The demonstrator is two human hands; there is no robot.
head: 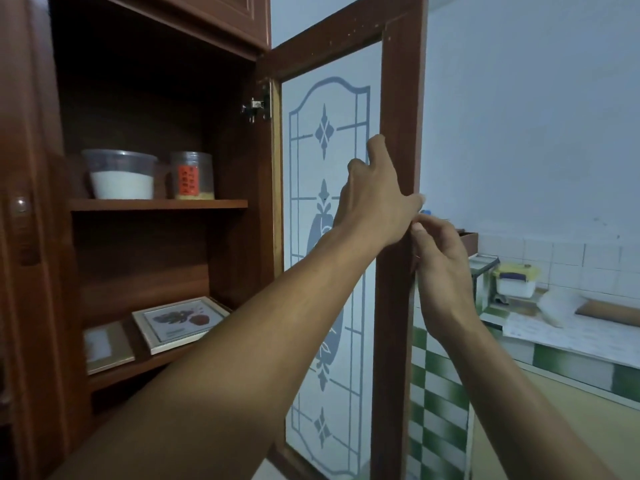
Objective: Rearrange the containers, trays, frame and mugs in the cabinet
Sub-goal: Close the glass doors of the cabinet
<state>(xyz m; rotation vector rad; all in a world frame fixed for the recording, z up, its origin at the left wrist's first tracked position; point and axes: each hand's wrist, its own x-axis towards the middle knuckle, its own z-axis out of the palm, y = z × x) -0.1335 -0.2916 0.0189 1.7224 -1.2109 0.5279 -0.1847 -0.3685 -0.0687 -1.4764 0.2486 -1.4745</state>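
The brown wooden cabinet stands open, its door [398, 98] with patterned frosted glass swung out to the right. My left hand [375, 195] lies on the door's inner side, fingers spread, thumb hooked on the outer edge. Just below it, my right hand [440, 268] grips that same edge with curled fingers. On the upper shelf [157, 203] sit a clear tub of white powder [121, 174] and a clear jar with a red label [191, 175]. On the lower shelf lie a white picture frame [180, 322] and a gold-edged flat tray [105, 344].
To the right runs a tiled counter [571, 355] carrying a yellow-lidded box [515, 279], a white bag, a rolling pin [609, 311] and papers. A green-and-white checked wall [436, 393] sits below it. The cabinet's left door edge [20, 237] is at far left.
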